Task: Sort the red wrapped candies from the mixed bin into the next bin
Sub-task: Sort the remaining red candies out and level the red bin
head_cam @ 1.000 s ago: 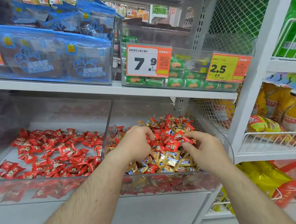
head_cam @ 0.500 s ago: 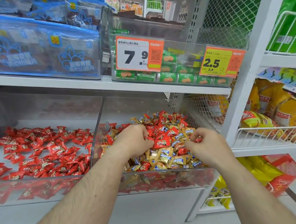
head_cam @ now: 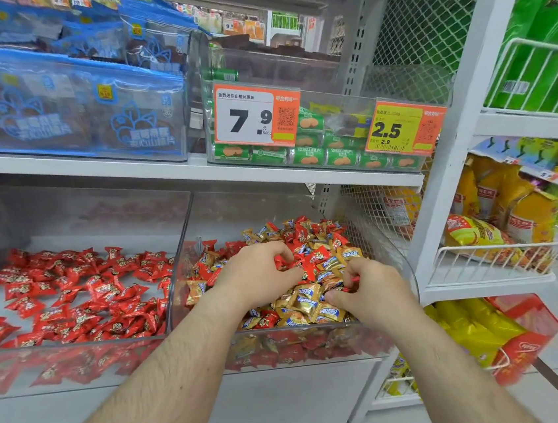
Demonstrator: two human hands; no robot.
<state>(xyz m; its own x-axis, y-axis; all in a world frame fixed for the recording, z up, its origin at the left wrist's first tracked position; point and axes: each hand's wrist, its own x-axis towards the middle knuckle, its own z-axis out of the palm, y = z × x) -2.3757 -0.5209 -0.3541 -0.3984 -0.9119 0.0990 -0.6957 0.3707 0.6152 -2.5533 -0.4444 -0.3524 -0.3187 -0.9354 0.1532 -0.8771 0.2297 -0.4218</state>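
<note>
Hands dig in mixed bin point(head_cam: 409, 266); next bin point(head_cam: 174, 281) holds red candies point(head_cam: 83, 294).

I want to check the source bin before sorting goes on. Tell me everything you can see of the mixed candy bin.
The mixed bin is a clear plastic tub with a curved right wall, on the lower shelf, right of the red-only bin. It holds a heap of red and gold wrapped candies. Both hands are in it: left hand, right hand, fingers curled into the candies.

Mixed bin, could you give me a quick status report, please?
Both hands in mixed bin: left hand and right hand each pinching red candies. Red-only bin alongside, left. Gold candies mixed through.
</note>
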